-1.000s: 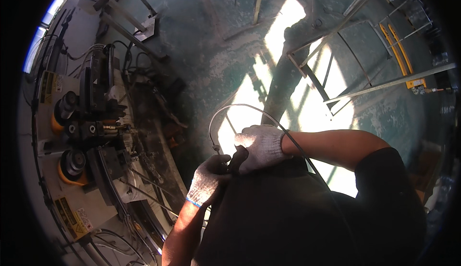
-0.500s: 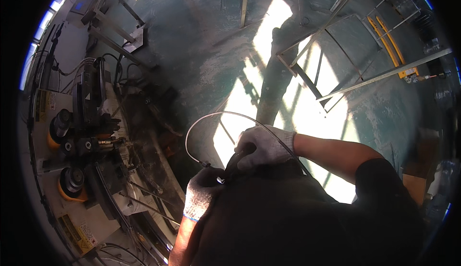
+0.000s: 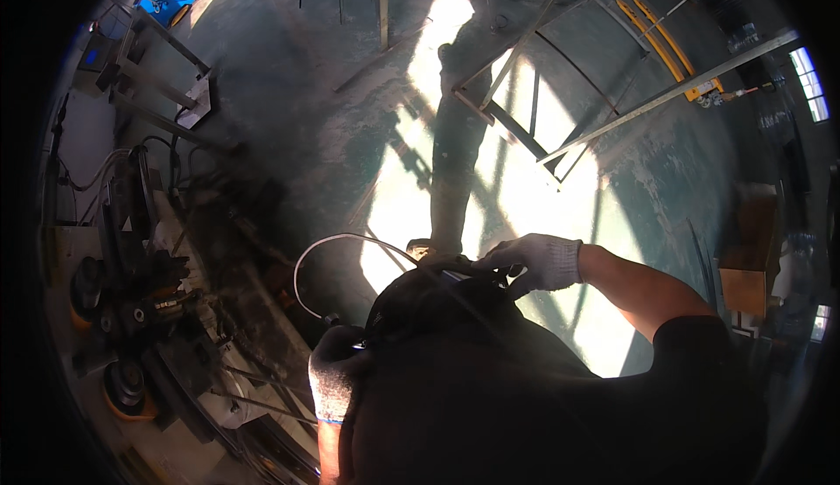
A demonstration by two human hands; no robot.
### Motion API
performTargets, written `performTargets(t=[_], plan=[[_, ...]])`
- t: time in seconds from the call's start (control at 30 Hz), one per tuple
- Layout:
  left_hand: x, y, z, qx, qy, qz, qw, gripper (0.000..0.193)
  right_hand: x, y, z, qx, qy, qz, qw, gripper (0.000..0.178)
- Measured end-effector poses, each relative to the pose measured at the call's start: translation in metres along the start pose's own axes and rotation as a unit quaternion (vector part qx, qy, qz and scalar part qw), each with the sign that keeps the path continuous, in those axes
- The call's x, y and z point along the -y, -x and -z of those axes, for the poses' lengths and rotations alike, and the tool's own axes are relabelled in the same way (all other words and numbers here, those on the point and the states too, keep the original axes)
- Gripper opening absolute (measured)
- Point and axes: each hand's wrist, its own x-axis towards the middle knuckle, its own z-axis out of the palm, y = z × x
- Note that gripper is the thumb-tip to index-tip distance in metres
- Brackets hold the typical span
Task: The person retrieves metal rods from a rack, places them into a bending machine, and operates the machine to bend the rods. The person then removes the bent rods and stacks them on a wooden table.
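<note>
Workshop floor (image 3: 297, 91), green and worn, crossed by bright patches of sun and a long dark shadow. Machine (image 3: 131, 310) with round black fittings along the left side, much of it in shade. Metal frame (image 3: 647, 111) at upper right, a yellow two-pronged tool (image 3: 667, 41) near its far end. Brown box (image 3: 744, 288) at the right edge.

Black shirt (image 3: 490, 397) of the wearer fills the lower middle. Dark bundle (image 3: 437, 306) lies against its front, between the hands; whether it is a separate thing or gathered cloth cannot be told.

Right hand (image 3: 542, 262), gloved, reaches the bundle's right edge with fingers bent and thumb underneath; whether it pinches the edge is unclear. Left hand (image 3: 335, 371), gloved, is at the bundle's left edge, fingers curled around the end of a cable (image 3: 350, 236). Cable arches up from that hand and comes back over the bundle. Dark collar (image 3: 330, 319) on the cable sits just above the fingers; a small shiny bit (image 3: 360, 346) shows beside them.

Step in hand, as judged: cable end steadied at left, bundle edge handled at right. Next move seems to call for a firm left hold and a slack loop.
</note>
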Motion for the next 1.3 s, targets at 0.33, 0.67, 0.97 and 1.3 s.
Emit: performTargets(t=[0.33,0.67,0.97,1.3], plan=[[0.002,0.001,-0.001,-0.017,-0.014,-0.031,0.999,0.026,-0.013,0.0,-0.024,-0.23,0.249,0.288,0.896,0.017],[0.007,-0.003,-0.006,-0.041,0.004,-0.049,0.998,0.023,0.048,-0.058,0.019,-0.234,0.351,0.43,0.798,0.008],[0.017,-0.007,-0.007,-0.074,0.017,-0.064,0.995,0.032,0.16,-0.141,0.004,-0.052,0.495,0.528,0.688,0.015],[0.006,0.01,-0.019,-0.061,-0.006,-0.071,0.996,0.052,0.162,-0.126,0.038,0.024,0.432,0.377,0.819,0.029]])
